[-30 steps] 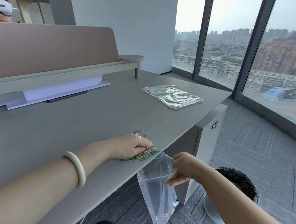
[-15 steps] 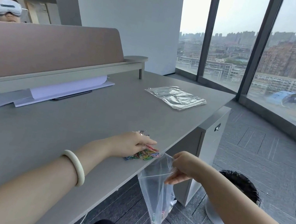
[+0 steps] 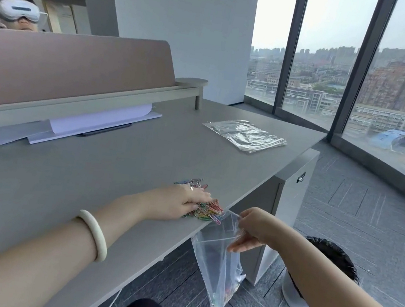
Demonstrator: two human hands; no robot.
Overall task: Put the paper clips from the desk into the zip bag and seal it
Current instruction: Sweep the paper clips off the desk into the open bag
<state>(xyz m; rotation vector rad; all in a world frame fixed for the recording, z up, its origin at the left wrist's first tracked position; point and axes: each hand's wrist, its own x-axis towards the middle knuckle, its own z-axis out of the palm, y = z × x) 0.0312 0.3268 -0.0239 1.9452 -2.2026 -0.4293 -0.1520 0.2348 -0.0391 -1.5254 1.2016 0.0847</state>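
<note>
The clips [image 3: 209, 211] lie in a coloured heap at the very front edge of the desk [image 3: 71, 185], a few jutting over it. The left hand [image 3: 177, 202] rests palm down on the heap from 9 o'clock, its fingers stretched flat over the clips and grasping nothing. A pale bracelet [image 3: 93, 234] sits on its wrist. A smaller scatter of clips shows just past the knuckles, at 12 o'clock of the hand.

The bag [image 3: 215, 267] hangs below the desk edge, at 5 o'clock of the heap. Its mouth is pulled open, with the near lip right under the jutting clips. Whether the lip touches the edge, I cannot tell. The right hand [image 3: 253, 227], at 3 o'clock of the heap, pinches the bag's far lip between thumb and curled fingers. A few coloured bits show low inside the bag.

Well across the desk, at 1 o'clock of the heap, a flat stack of spare bags [image 3: 245, 135] lies near the right end. At 10 o'clock, white papers [image 3: 100, 124] are tucked under the shelf of the divider [image 3: 63, 67]. Behind the divider, at 11 o'clock, another person's head shows with a white headset [image 3: 17, 10] on it. A cabinet [image 3: 293, 194] stands under the desk's right end. On the floor, at 4 o'clock of the right hand, stands a bin [image 3: 292, 293] with a black liner.
</note>
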